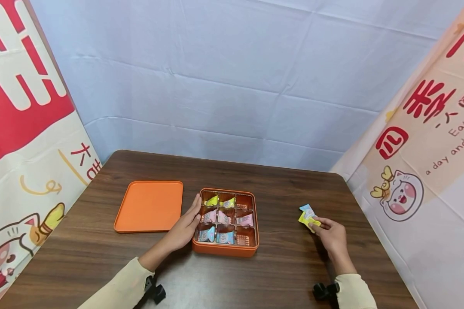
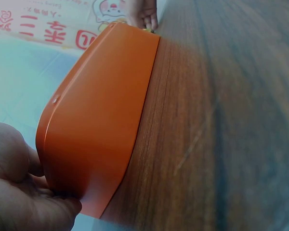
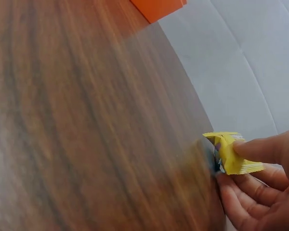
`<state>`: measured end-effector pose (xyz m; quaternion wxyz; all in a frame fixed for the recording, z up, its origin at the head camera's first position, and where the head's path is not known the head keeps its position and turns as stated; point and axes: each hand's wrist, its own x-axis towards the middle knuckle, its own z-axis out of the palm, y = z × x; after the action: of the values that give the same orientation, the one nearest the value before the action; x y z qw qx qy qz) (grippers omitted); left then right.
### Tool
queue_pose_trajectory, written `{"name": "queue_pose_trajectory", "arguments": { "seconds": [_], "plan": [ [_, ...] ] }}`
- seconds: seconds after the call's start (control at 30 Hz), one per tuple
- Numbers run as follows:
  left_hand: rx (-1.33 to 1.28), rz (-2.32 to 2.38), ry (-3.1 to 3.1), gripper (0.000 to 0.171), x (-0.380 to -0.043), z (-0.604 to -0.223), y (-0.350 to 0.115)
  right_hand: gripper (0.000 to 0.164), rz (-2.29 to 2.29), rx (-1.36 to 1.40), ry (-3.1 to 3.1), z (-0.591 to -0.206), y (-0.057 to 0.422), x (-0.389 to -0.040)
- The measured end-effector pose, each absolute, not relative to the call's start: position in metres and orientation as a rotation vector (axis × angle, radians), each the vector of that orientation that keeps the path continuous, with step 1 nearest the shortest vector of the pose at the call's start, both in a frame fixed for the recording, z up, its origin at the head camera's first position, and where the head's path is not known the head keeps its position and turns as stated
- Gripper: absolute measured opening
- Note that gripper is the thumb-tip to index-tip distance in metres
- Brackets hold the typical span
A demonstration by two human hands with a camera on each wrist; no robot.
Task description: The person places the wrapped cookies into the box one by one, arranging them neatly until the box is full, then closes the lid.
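An orange box (image 1: 224,249) with a divided insert holds wrapped candies in several compartments: yellow candies (image 1: 227,202) at the back, pink candies (image 1: 224,217) in the middle row, blue candies (image 1: 225,237) in front. My left hand (image 1: 184,227) rests against the box's left side, fingers extended along it. Off to the right, my right hand (image 1: 331,238) pinches a yellow wrapped candy (image 3: 231,156) between thumb and fingers. A blue wrapped candy (image 1: 307,210) shows just beyond the yellow one, mostly hidden behind it in the right wrist view.
Left of the box, the orange lid (image 1: 150,207) lies on the brown wooden table (image 1: 224,283). Two compartments in the box's right column, back and front, show bare insert. A pale cloth (image 1: 224,77) hangs behind the table, with printed banners (image 1: 421,150) at the sides.
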<state>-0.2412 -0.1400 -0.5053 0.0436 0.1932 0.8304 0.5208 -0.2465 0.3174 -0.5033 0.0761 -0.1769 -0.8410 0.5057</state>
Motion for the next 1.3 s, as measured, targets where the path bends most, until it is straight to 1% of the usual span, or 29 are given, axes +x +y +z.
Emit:
{"name": "queue_pose_trajectory", "arguments": {
  "seconds": [0.17, 0.37, 0.5, 0.73, 0.9, 1.07, 1.3],
  "plan": [
    [0.585, 1.590, 2.540, 0.058, -0.242, -0.506, -0.140, 0.040, 1.797, -0.548, -2.321, -0.503, 0.316, -0.247],
    [0.571, 1.593, 2.536, 0.058, -0.241, -0.505, -0.139, 0.042, 1.979, -0.535, -2.207, -0.505, 0.315, -0.249],
    [0.576, 1.593, 2.540, 0.058, -0.241, -0.505, -0.139, 0.047, 2.098, -0.528, -2.145, -0.505, 0.314, -0.249],
    [0.568, 1.600, 2.543, 0.058, -0.241, -0.505, -0.139, 0.060, 2.257, -0.561, -2.082, -0.503, 0.310, -0.250],
    [0.578, 1.602, 2.560, 0.059, -0.241, -0.506, -0.138, 0.064, 2.352, -0.531, -2.063, -0.501, 0.309, -0.250],
    [0.590, 1.598, 2.569, 0.059, -0.242, -0.508, -0.138, 0.066, 2.414, -0.500, -2.074, -0.499, 0.307, -0.252],
    [0.586, 1.591, 2.569, 0.058, -0.242, -0.508, -0.139, 0.063, 2.484, -0.488, -2.083, -0.497, 0.301, -0.253]
  ]
}}
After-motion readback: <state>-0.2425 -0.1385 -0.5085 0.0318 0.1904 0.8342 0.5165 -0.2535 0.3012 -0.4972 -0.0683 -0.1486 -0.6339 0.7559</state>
